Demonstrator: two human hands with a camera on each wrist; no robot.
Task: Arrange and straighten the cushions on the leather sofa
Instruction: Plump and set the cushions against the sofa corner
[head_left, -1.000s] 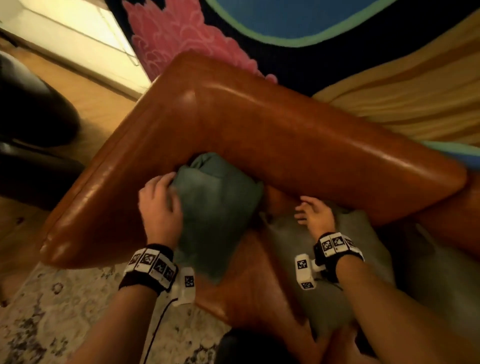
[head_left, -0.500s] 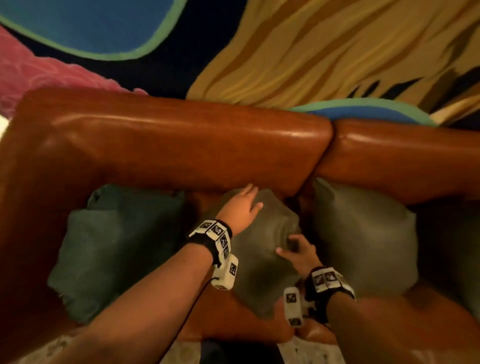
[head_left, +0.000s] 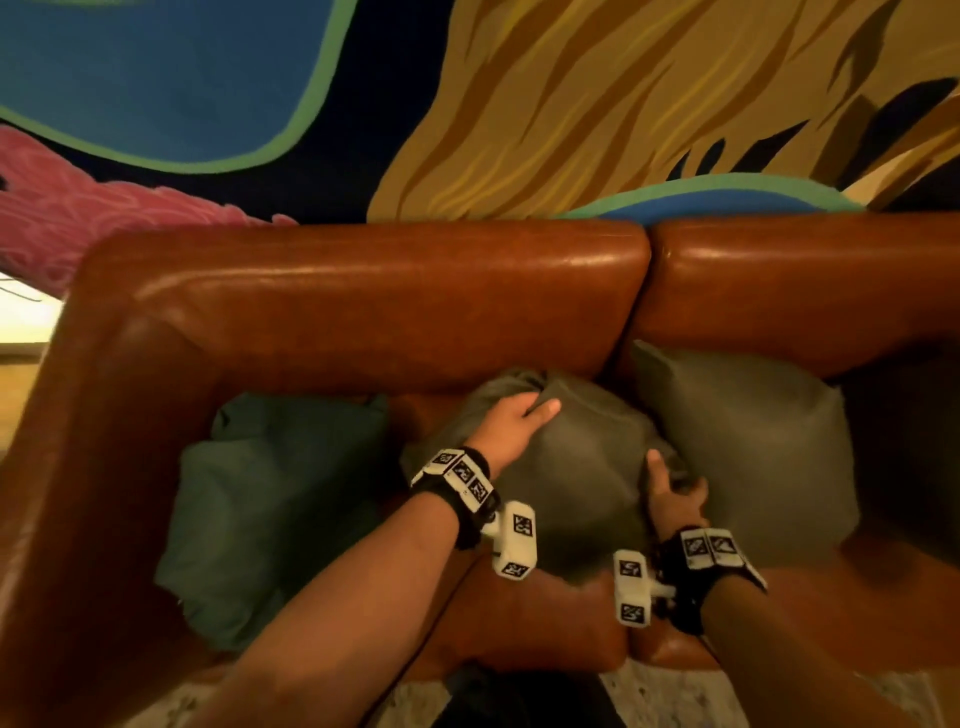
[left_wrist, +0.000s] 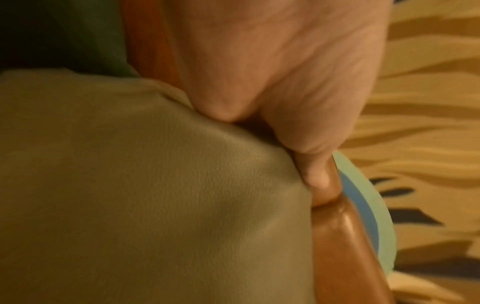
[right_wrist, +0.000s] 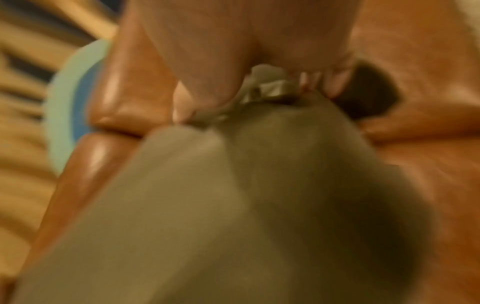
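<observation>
Three cushions lean on the brown leather sofa: a dark teal cushion at the left, an olive-grey middle cushion and a grey cushion at the right. My left hand lies across the middle cushion's upper part, fingers stretched out and pressing on it. In the left wrist view the palm bears on the olive fabric. My right hand grips the middle cushion's right corner. The right wrist view shows its fingers pinching bunched fabric of that cushion.
A colourful painted wall rises right behind the sofa back. The left armrest bounds the teal cushion. A pale patterned rug lies at the sofa's front edge. Darker space shows right of the grey cushion.
My left hand left the teal cushion and now presses on the middle one. My right hand slid to that cushion's right corner and took hold of it. The view swung right.
</observation>
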